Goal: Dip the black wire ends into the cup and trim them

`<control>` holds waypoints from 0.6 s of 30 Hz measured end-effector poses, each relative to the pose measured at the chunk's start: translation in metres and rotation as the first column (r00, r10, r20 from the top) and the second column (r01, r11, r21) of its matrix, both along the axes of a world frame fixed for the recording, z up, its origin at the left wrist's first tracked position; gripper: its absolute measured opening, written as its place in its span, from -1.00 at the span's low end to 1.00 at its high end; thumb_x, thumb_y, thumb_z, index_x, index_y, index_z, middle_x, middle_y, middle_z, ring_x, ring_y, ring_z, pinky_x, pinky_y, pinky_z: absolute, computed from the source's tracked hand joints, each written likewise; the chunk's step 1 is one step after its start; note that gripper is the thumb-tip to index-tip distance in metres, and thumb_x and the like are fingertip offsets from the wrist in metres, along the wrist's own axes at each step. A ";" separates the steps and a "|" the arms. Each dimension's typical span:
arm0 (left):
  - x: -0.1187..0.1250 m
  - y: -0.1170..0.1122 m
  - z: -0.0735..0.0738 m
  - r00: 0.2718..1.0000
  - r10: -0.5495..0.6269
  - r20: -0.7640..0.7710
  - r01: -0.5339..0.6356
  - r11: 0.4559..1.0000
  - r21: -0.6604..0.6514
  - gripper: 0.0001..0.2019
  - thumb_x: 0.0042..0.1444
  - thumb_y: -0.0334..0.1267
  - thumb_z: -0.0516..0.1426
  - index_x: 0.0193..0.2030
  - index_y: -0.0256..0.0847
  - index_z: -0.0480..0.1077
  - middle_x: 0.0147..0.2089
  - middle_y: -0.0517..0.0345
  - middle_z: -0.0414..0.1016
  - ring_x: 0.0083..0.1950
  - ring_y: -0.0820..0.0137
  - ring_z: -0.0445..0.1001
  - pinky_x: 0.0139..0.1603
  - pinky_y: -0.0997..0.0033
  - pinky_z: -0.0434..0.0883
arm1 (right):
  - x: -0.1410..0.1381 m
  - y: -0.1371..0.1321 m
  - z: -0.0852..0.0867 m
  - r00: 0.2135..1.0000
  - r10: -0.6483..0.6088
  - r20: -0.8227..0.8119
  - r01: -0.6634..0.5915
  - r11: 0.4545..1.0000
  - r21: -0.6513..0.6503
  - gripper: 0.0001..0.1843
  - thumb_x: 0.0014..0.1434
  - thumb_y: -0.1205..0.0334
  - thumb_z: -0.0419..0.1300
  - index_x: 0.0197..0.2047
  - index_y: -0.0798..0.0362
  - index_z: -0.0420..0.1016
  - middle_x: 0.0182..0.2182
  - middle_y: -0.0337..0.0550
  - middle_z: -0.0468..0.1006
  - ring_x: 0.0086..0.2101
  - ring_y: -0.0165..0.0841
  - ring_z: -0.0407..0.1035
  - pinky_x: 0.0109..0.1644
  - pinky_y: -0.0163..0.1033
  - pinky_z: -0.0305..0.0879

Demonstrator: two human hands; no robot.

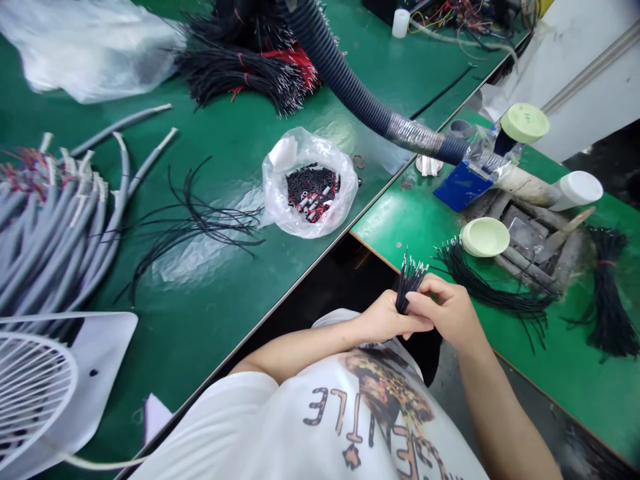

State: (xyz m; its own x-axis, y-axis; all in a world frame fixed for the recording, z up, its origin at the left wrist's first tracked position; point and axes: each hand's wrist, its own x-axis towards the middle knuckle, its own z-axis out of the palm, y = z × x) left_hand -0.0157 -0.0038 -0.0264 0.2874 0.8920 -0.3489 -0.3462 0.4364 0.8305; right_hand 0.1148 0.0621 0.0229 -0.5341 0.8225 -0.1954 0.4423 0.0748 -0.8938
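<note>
Both my hands meet over my lap, between two green tables. My left hand (383, 319) is closed round the lower part of a small bundle of short black wires (409, 280), whose stripped tips point up. My right hand (447, 308) pinches the same bundle from the right, fingers curled on it. A loose fan of black wires (493, 290) lies on the right table (575, 367) just beyond my right hand. A clear bag of small black, red and white sleeves (311, 192) sits open on the left table (225, 293).
A corrugated black hose (345, 73) runs to a fixture with pale green caps (484, 236) on the right table. Grey cables (55, 227), loose black wires (195, 223), a white fan (45, 387) and bundled black and red wires (250, 67) lie on the left table.
</note>
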 end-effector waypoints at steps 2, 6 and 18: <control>0.000 0.000 -0.002 1.000 0.016 0.026 -0.017 1.000 0.024 -0.56 -0.10 -0.01 0.34 -0.70 -0.28 0.29 -0.70 0.27 0.26 -0.64 0.58 0.19 -0.55 0.48 0.12 | 0.004 -0.003 -0.005 0.997 -0.053 -0.053 0.050 0.997 -0.058 -0.77 0.13 0.22 0.26 -0.53 0.07 0.45 -0.51 -0.25 0.41 -0.45 -0.42 0.29 -0.33 -0.27 0.21; 0.001 -0.001 -0.003 0.994 0.081 0.075 -0.084 0.996 0.038 -0.44 0.02 0.18 0.21 -0.71 -0.26 0.28 -0.75 0.26 0.19 -0.70 0.61 0.07 -0.62 0.47 -0.02 | 0.010 -0.008 -0.015 0.970 -0.185 -0.160 0.165 0.977 -0.133 -0.82 0.12 0.22 0.29 -0.49 0.07 0.55 -0.49 -0.23 0.46 -0.42 -0.41 0.33 -0.30 -0.29 0.28; 0.021 0.001 -0.007 0.917 0.359 0.175 -0.351 0.933 -0.074 -0.44 0.08 0.23 0.15 -0.61 -0.27 0.27 -0.77 0.28 0.20 -0.74 0.65 0.00 -0.68 0.50 -0.14 | 0.006 -0.022 -0.029 0.871 -0.377 -0.314 0.373 0.925 -0.073 -0.92 0.10 0.26 0.34 -0.43 0.01 0.61 -0.39 -0.22 0.55 -0.34 -0.40 0.43 -0.21 -0.29 0.37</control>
State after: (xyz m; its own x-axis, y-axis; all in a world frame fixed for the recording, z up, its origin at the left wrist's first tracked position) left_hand 0.0050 -0.0027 -0.0335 0.0166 0.9335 -0.3583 -0.6280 0.2885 0.7227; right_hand 0.1212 0.0402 -0.0058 -0.2204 0.9723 -0.0773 0.1290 -0.0495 -0.9904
